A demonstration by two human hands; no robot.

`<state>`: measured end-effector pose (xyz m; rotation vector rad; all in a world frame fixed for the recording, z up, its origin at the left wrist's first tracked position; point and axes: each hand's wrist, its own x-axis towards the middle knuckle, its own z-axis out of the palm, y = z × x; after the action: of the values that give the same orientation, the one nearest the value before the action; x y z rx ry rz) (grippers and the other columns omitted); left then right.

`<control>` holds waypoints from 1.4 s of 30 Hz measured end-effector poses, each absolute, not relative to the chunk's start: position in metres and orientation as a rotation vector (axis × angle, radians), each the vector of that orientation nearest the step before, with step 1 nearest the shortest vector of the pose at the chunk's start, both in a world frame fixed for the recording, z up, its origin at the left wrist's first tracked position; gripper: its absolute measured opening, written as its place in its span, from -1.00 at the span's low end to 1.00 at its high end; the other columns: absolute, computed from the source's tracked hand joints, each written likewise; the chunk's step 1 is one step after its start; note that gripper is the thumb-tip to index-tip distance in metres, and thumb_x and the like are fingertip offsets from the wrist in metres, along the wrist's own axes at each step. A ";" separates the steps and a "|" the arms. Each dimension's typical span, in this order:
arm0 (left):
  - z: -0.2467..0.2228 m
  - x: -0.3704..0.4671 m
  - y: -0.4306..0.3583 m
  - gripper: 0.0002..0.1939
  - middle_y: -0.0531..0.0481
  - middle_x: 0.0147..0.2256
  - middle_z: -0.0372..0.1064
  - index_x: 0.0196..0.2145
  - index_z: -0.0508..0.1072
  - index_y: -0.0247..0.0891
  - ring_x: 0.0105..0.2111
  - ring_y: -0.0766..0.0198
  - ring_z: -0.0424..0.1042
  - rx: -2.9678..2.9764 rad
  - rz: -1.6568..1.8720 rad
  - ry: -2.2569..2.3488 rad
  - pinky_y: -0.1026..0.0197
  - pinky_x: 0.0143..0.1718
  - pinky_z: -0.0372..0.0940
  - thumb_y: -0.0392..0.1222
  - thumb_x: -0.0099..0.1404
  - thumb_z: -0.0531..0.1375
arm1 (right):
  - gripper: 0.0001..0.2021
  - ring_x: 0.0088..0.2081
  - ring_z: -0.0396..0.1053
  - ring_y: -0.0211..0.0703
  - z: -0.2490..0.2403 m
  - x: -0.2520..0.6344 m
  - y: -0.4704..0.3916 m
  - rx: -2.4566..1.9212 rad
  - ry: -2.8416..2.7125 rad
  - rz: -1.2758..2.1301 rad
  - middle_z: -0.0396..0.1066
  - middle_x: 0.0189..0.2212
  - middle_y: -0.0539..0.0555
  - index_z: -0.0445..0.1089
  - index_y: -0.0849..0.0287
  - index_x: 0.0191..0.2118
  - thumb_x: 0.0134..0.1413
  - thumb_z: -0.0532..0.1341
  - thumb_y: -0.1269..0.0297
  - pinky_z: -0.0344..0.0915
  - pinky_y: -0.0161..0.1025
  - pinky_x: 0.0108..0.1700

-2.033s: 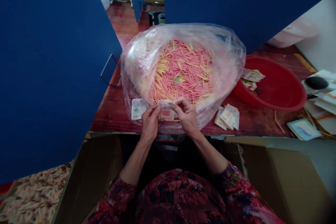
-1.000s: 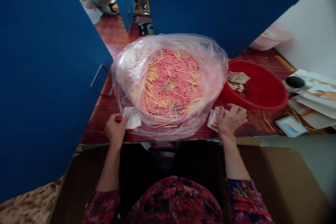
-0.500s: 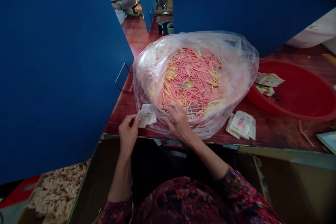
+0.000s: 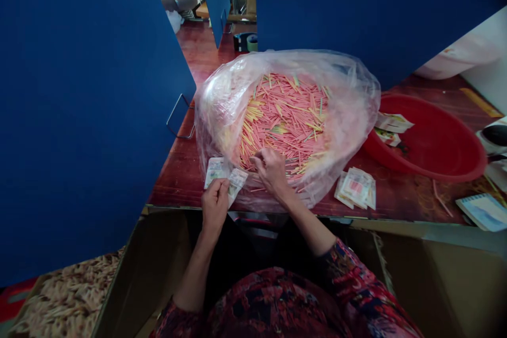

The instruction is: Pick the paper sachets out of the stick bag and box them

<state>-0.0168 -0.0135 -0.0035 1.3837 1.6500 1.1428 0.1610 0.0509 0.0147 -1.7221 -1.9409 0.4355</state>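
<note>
Currently, your left hand is clamping its fingers on a printed packet by the plastic bag; your right hand is reaching over plentiful loose sticks (its grip is escaping me), while stacked packets are lying finished-looking.

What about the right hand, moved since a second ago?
Yes: the right hand went left, away from the red basin, to the sticks in the plastic bag.

Green roll observed beside the back panel, lower left. Notebook located in front of the panel, at right.
</note>
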 end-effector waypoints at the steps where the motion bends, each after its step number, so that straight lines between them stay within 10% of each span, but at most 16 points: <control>1: -0.004 -0.016 -0.014 -0.70 0.06 -0.45 0.38 -0.38 0.48 -0.26 -0.42 0.29 0.33 1.381 1.154 1.655 0.29 -0.36 0.21 -0.01 0.37 0.11 | -0.78 -0.09 0.33 0.00 0.016 0.162 0.060 -1.834 -1.939 0.297 0.47 -0.15 0.18 0.41 0.19 -0.14 0.37 0.11 0.17 0.10 -0.13 -0.05; 12: -0.002 -0.014 -0.015 -0.70 0.04 -0.47 0.38 -0.39 0.50 -0.25 -0.42 0.27 0.33 1.315 1.207 1.636 0.27 -0.34 0.24 0.00 0.36 0.14 | -0.74 -0.11 0.32 0.17 -0.005 0.139 0.102 -2.068 -2.036 -0.177 0.43 -0.14 0.39 0.40 0.33 -0.09 0.32 -0.03 0.48 0.10 0.02 -0.12; 20: 0.004 -0.005 -0.009 -0.66 0.10 -0.56 0.26 -0.39 0.51 -0.24 -0.53 0.33 0.20 1.132 1.260 1.581 0.30 -0.48 0.15 0.09 0.32 0.21 | -0.72 -0.08 0.36 0.15 0.013 0.165 0.102 -2.038 -2.087 0.083 0.47 -0.10 0.38 0.37 0.32 -0.05 0.31 -0.06 0.51 0.10 0.00 -0.09; 30: 0.028 0.044 0.049 -0.66 -0.06 -0.20 0.55 -0.21 0.52 -0.25 -0.11 0.21 0.52 0.590 1.540 1.051 0.22 -0.06 0.38 0.09 0.26 0.30 | -0.83 -0.48 0.21 -0.23 0.025 0.193 0.069 -1.467 -1.765 1.210 0.29 -0.51 -0.04 0.24 0.13 -0.34 0.30 0.02 0.25 0.11 -0.27 -0.38; 35: 0.027 0.065 0.076 -0.66 -0.08 -0.32 0.56 -0.23 0.53 -0.29 -0.29 0.20 0.56 0.567 1.426 1.028 0.23 -0.32 0.41 0.07 0.28 0.25 | -0.71 -0.58 0.18 -0.35 0.023 0.185 0.056 -1.051 -1.122 1.979 0.25 -0.54 -0.13 0.26 0.11 -0.36 0.06 0.30 0.03 0.18 -0.36 -0.55; 42: 0.017 0.065 0.066 -0.67 0.04 -0.52 0.46 -0.33 0.51 -0.28 -0.64 0.38 0.33 0.589 1.310 1.041 0.33 -0.63 0.20 0.07 0.18 0.33 | -0.60 -0.61 0.27 -0.34 0.013 0.184 0.055 -1.034 -0.896 2.126 0.33 -0.56 -0.12 0.34 0.13 -0.33 -0.17 0.46 0.03 0.26 -0.35 -0.63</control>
<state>0.0650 0.0661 0.0174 0.5887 1.0413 1.3103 0.1841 0.0546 0.0131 -1.0345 -0.8963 2.1258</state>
